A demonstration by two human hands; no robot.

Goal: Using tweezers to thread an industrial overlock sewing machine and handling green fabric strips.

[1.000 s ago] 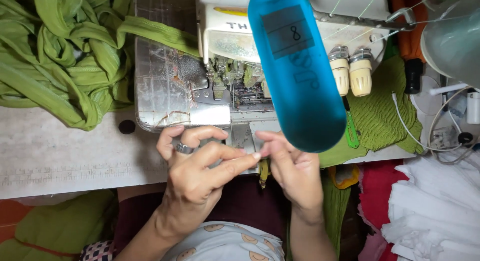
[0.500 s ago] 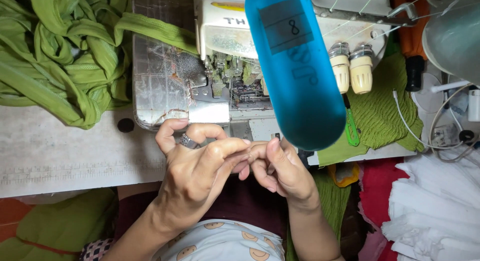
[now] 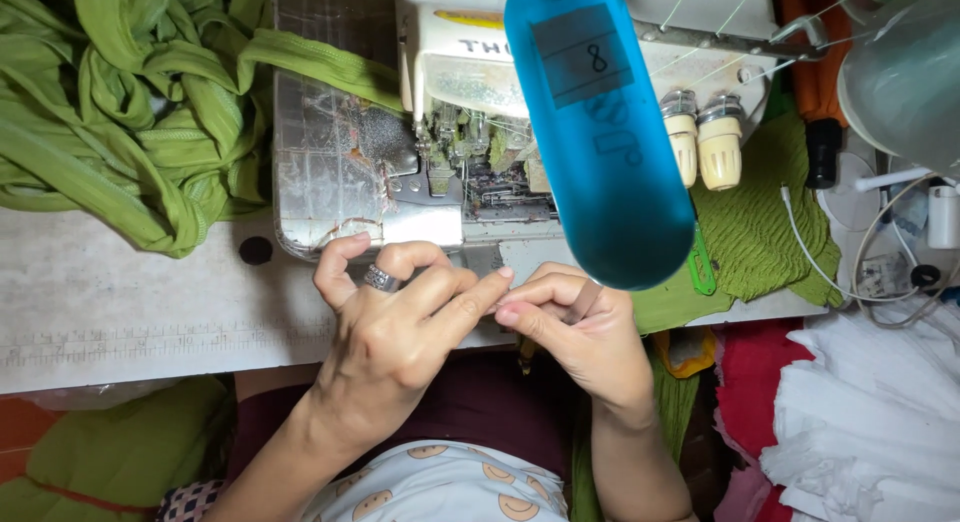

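The left hand (image 3: pixel 395 327) and right hand (image 3: pixel 580 332) were found meeting fingertip to fingertip just in front of the sewing machine (image 3: pixel 450 172), at the near edge of the desk (image 3: pixel 120 302). A small brownish tool (image 3: pixel 583 302) was pinched in the right hand, its long axis slanting up toward the machine. The left hand's fingers were curled, forefinger extended to the right fingertips; whether thread was held could not be told.
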